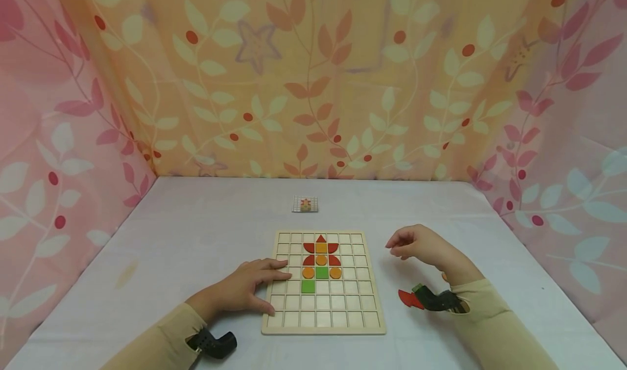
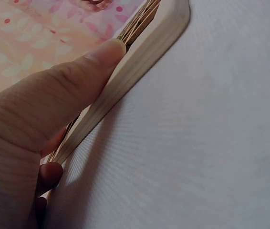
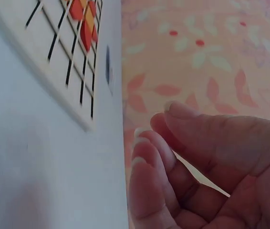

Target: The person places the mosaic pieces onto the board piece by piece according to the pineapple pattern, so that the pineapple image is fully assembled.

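White cloth (image 1: 196, 223) covers the work surface, enclosed by orange leaf-patterned fabric (image 1: 333, 114) behind and pink leaf-patterned fabric (image 1: 29, 76) at both sides. The square-gridded pale wooden board (image 1: 323, 319), bearing flat red, orange and green pieces (image 1: 320, 247), lies on the cloth. My left hand (image 1: 245, 285) rests, fingers extended, on its left edge. My right hand (image 1: 431, 250) hovers off its right edge, fingers loosely bent, holding nothing; cloth spans the gap. A small rectangular picture card (image 1: 305, 204) lies beyond the far edge.
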Tool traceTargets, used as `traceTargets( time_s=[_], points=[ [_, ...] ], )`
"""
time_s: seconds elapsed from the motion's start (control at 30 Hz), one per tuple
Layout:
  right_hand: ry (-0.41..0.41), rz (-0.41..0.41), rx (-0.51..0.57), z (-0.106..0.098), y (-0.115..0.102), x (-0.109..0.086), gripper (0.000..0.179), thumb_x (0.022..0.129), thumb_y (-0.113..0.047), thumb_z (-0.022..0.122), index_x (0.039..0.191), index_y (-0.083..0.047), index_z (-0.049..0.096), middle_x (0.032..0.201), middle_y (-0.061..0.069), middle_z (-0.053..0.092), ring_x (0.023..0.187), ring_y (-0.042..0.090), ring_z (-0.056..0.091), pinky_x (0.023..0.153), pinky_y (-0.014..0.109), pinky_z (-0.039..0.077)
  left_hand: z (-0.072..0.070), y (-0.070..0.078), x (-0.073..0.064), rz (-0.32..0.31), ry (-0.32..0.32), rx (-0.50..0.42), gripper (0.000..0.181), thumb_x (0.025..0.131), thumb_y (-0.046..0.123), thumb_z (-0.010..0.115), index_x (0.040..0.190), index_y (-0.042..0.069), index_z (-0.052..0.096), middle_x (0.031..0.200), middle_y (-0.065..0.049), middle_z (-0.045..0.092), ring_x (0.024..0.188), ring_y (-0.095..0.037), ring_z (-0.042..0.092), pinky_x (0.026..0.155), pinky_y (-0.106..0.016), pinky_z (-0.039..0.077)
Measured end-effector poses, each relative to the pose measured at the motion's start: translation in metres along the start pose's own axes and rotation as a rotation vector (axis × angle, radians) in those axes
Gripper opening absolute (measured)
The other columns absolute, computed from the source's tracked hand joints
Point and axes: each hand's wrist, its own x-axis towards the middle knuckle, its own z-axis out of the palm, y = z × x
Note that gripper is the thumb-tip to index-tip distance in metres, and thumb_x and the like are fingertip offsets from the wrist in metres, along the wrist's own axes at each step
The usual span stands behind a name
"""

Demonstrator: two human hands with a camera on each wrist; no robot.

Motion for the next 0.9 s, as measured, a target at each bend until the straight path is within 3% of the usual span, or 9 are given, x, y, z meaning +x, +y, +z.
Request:
traceTargets(
  time_s=[0.23, 0.47, 0.9],
  points=[
    [0.056, 0.110, -0.028, -0.024, 0.027, -0.022, 0.020, 0.083, -0.016, 0.066, 0.097, -0.002, 0.067, 0.093, 0.013, 0.064, 0.082, 0.027, 0.056, 0.071, 0.034, 0.047, 0.000, 0.000, 0.000, -0.003, 0.000, 0.002, 0.072, 0.068, 0.063, 0.065, 0.132, 0.036, 0.047, 0.145, 0.008, 0.032, 0.132, -0.019, 0.029, 0.094, -0.049, 0.026],
    [0.067, 0.203, -0.019, -0.039, 0.056, -0.041, 0.023, 0.083, -0.018, 0.066, 0.100, -0.004, 0.066, 0.090, 0.008, 0.062, 0.076, 0.022, 0.054, 0.069, 0.035, 0.047, 0.000, 0.001, 0.000, -0.006, 0.001, 0.000, 0.072, 0.068, 0.062, 0.065, 0.132, 0.036, 0.048, 0.145, 0.009, 0.032, 0.132, -0.019, 0.029, 0.095, -0.049, 0.026],
    [0.082, 0.310, -0.087, -0.048, 0.092, -0.052, 0.026, 0.077, -0.017, 0.072, 0.097, -0.004, 0.064, 0.082, 0.005, 0.056, 0.077, 0.020, 0.048, 0.066, 0.032, 0.042, -0.001, 0.002, 0.000, -0.005, -0.004, -0.021, 0.072, 0.068, 0.061, 0.066, 0.132, 0.034, 0.048, 0.145, 0.008, 0.032, 0.132, -0.020, 0.028, 0.095, -0.051, 0.025]
  ],
)
